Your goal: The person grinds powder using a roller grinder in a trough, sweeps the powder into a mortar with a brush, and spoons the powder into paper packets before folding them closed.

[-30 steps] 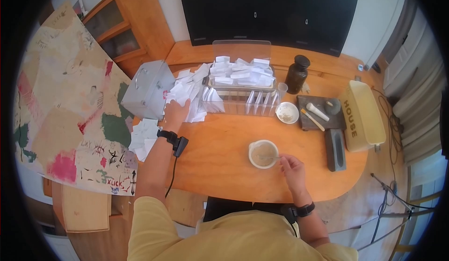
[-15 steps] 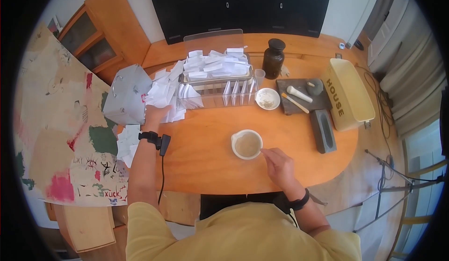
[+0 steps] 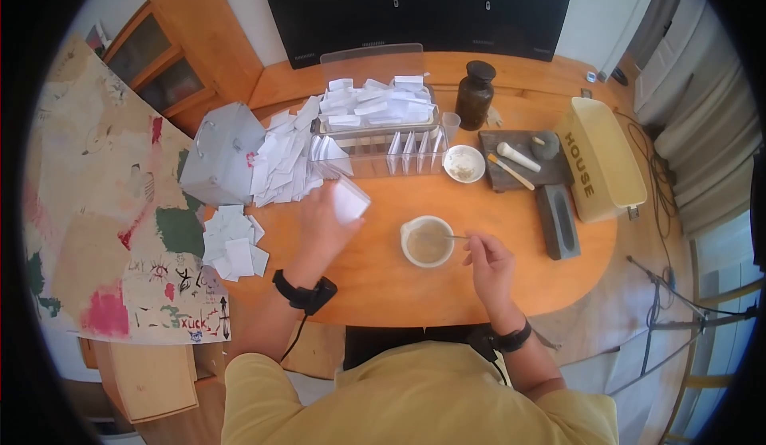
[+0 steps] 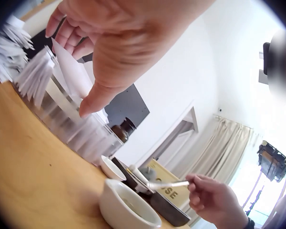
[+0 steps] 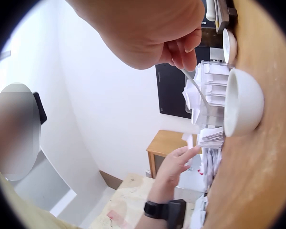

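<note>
So the folded white paper [image 3: 351, 202] is up off the table, out in front of the clear divided rack [image 3: 375, 167], and the left hand [image 3: 323, 223] has it between thumb and fingers. From the head cam you'd think it's just a flat white patch in the hand; the left wrist cam shows it edge-on, fingers bent behind it and the thumb down by the other side, spread a fair bit for such a thin thing. The right hand [image 3: 491, 265] is pinching a thin spoon [image 3: 456, 237] by the end, thumb and fingertips closed together. Looking down, the spoon's tip seems to be in the white bowl [image 3: 405, 246], but both wrist cams show it hanging above the rim. Only the views from above and the left give you the brownish stuff inside; the right wrist cam mostly gets the bowl's outer wall. Further out, more folded papers stand in the rack, with a loose heap [image 3: 283, 158] left of it beside a silver case [image 3: 223, 154], and another small pile [image 3: 237, 250] nearer the person. Over right there's a small white dish [image 3: 463, 151], a dark jar [image 3: 475, 98], a dark board [image 3: 499, 179] carrying a white pestle and a brush, a grey trough [image 3: 558, 222] and a yellow HOUSE bin [image 3: 610, 162].
</note>
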The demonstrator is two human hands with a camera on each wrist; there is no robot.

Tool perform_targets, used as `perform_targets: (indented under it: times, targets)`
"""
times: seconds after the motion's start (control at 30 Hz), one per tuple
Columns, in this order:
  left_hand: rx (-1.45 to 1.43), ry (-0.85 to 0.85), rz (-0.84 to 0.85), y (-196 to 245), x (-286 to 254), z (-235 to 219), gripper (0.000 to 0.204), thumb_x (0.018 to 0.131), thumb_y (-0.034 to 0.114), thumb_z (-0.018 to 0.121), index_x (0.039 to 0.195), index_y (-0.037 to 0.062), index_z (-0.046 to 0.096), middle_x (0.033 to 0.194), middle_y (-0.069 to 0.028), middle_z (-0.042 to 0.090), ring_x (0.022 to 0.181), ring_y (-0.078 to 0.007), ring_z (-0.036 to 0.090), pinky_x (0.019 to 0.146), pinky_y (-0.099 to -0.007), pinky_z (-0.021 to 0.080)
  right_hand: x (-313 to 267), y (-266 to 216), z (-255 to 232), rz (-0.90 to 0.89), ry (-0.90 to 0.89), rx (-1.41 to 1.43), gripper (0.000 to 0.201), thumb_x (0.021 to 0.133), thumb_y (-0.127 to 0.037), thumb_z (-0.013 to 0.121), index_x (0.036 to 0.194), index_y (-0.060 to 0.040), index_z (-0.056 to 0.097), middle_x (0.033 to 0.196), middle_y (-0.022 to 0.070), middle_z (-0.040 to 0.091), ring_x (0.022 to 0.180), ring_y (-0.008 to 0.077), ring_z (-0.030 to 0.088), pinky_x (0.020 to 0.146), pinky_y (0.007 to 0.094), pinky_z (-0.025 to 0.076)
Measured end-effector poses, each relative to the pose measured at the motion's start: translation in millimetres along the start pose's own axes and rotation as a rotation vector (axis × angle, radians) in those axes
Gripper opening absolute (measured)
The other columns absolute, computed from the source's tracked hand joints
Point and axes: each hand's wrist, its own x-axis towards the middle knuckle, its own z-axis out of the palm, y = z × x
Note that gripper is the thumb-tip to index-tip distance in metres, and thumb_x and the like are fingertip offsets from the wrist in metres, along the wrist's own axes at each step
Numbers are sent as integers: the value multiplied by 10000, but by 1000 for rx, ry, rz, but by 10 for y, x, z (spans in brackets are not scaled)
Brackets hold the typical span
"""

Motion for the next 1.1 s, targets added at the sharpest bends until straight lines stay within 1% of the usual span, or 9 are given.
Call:
perform_targets:
  times: [0.07, 0.2, 0.4, 0.57, 0.67, 0.77, 0.87, 0.97, 1.1]
  targets:
    - [-30, -62, 87, 230, -124, 82, 766, 617, 270, 833, 1260, 19, 501, 1097, -171, 528, 1052, -346, 503, 920, -437, 407, 57, -161, 6, 104, -15, 143, 159, 949, -89, 563, 1002, 22, 664, 764, 31, 625, 609, 66, 567, 560, 199, 470]
    - [-90, -137, 229, 549, -256, 153, 738, 618, 205, 822, 1250, 12, 494, 1096, -164, 511, 1045, -339, 498, 913, -430, 402, 94, -170, 87, 26, -43, 110, 163, 951, -84, 558, 1006, 28, 661, 766, 30, 620, 608, 72, 570, 556, 202, 471]
    - [-170, -94, 330, 672, -326, 175, 716, 623, 107, 790, 1247, -35, 469, 1072, -170, 498, 1014, -342, 492, 888, -423, 408, 119, -108, 106, -106, 41, -88, 145, 932, -67, 574, 978, 35, 666, 764, 62, 625, 605, 76, 574, 547, 211, 475]
    - [-199, -115, 331, 671, -354, 189, 719, 628, 97, 783, 1253, -45, 457, 1082, -190, 489, 1026, -357, 492, 907, -421, 417, 134, -69, 95, -116, 69, -87, 148, 932, -72, 571, 972, 35, 665, 762, 65, 630, 598, 78, 574, 543, 218, 480]
    - [-215, -135, 337, 675, -374, 180, 716, 637, 89, 775, 1262, -33, 450, 1084, -194, 488, 1031, -363, 494, 902, -422, 427, 157, -60, 71, -11, 23, -67, 158, 936, -83, 566, 974, 33, 667, 757, 52, 637, 582, 73, 568, 532, 209, 468]
    - [-249, -136, 341, 671, -387, 196, 706, 641, 85, 780, 1258, -18, 453, 1082, -184, 492, 1033, -363, 503, 893, -420, 440, 211, 47, 58, 129, -51, 106, 163, 940, -86, 561, 974, 30, 670, 755, 41, 642, 563, 67, 559, 523, 197, 454]
    - [-284, -115, 354, 645, -385, 228, 695, 646, 87, 784, 1252, -8, 458, 1084, -177, 496, 1031, -362, 513, 881, -419, 452, 235, 98, 77, 226, -133, 165, 164, 941, -87, 561, 974, 31, 671, 751, 35, 638, 560, 68, 554, 522, 190, 446]
    - [-310, -131, 306, 597, -384, 254, 692, 651, 90, 785, 1254, 3, 457, 1092, -174, 499, 1036, -361, 516, 871, -418, 460, 236, 85, 104, 204, -129, 133, 166, 944, -87, 557, 977, 30, 670, 751, 33, 636, 575, 69, 558, 531, 192, 451]
    - [-307, -102, 190, 429, -386, 291, 700, 655, 99, 790, 1262, 18, 451, 1104, -171, 503, 1043, -358, 520, 867, -415, 465, 268, 62, 33, 142, -27, 162, 169, 945, -88, 554, 975, 31, 670, 754, 31, 637, 583, 70, 554, 530, 201, 449]
